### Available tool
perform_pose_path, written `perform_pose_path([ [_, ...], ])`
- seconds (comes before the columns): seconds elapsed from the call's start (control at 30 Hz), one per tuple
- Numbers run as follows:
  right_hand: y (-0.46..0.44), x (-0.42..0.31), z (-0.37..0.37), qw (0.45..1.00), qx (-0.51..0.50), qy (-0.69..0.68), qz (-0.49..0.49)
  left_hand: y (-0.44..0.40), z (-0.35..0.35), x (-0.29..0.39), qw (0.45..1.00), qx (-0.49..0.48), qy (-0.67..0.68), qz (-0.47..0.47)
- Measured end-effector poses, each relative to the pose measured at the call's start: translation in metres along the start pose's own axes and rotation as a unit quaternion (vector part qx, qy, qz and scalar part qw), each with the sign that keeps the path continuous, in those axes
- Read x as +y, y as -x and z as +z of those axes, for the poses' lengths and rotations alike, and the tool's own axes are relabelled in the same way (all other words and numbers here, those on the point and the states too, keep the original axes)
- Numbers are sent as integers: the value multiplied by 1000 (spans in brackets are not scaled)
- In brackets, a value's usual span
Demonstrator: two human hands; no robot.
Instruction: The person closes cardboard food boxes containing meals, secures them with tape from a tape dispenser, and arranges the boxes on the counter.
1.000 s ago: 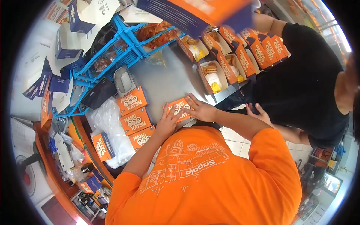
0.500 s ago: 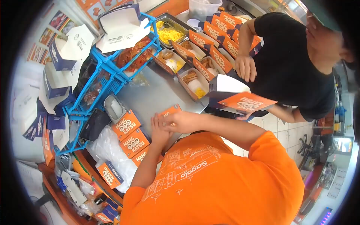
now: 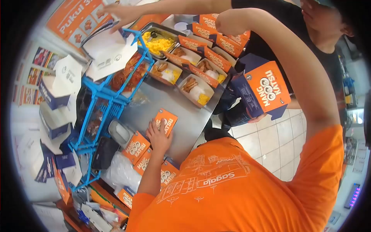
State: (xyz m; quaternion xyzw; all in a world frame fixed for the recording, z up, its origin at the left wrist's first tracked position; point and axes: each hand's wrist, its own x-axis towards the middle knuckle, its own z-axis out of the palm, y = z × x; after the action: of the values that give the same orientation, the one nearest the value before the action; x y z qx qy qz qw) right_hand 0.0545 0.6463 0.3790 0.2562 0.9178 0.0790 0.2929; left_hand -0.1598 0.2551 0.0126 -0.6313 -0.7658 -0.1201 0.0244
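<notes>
My left hand [image 3: 159,137] lies with its fingers spread on a closed orange food box [image 3: 166,121] marked "KATSU", on the metal counter. My right hand [image 3: 233,22] is raised over the far rows of orange boxes [image 3: 228,44]. Its fingers are curled, and their tips and anything in them are hidden. Below it stand open boxes of rice, fried pieces and yellow egg, such as the nearest filled box [image 3: 197,91]. Closed "MANG KATSU" boxes [image 3: 136,147] sit beside my left forearm.
A co-worker's hand [image 3: 123,15] reaches to a white opened box [image 3: 110,56] on the blue rack [image 3: 106,96]. Their other hand supports a large orange-and-navy box [image 3: 267,87]. A tray of yellow egg [image 3: 158,44] and a plastic bag [image 3: 123,172] are nearby.
My hands have parted: the left stays on the closed box, the right has swung up over the far boxes. The co-worker has stretched an arm to the rack; their held box has turned.
</notes>
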Motion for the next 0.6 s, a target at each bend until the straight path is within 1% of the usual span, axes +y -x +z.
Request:
perform_pose_path([
  [0.03, -3, 2, -4, 990, -44, -127, 46, -1, 0, 0, 1000, 1, 5, 8],
  [0.07, -6, 4, -8, 961, -76, -247, 101, -1, -1, -1, 1000, -1, 17, 5],
  [0.13, -61, 37, 42, 918, -158, -270, 244, -1, -3, -2, 999, 6, 31, 4],
  [0.17, -75, 41, 64, 916, -155, -274, 249, 2, -3, -2, 999, 8, 29, 10],
  [0.23, -99, 58, 91, 966, -122, -165, 157, 0, 2, -3, 999, 21, 45, -2],
  [0.27, -103, 64, 94, 966, -120, -164, 162, -3, 1, -4, 999, 25, 46, 2],
  [0.33, -112, 69, 106, 947, -52, -232, 215, -2, -4, -1, 999, -4, 48, -16],
  [0.43, -130, 89, 121, 952, -44, -208, 220, -2, -7, -1, 999, -20, 46, -20],
  [0.47, -155, 108, 149, 969, -32, -151, 193, -1, -6, -1, 998, -23, 46, -23],
  [0.5, -160, 109, 160, 969, -34, -153, 190, 0, -6, 1, 998, -26, 45, -24],
  [0.57, -167, 110, 181, 924, 37, -218, 311, -1, -5, 0, 998, -40, 38, -38],
  [0.6, -196, 132, 215, 919, 1, -221, 326, -3, -5, -1, 998, -40, 34, -35],
])
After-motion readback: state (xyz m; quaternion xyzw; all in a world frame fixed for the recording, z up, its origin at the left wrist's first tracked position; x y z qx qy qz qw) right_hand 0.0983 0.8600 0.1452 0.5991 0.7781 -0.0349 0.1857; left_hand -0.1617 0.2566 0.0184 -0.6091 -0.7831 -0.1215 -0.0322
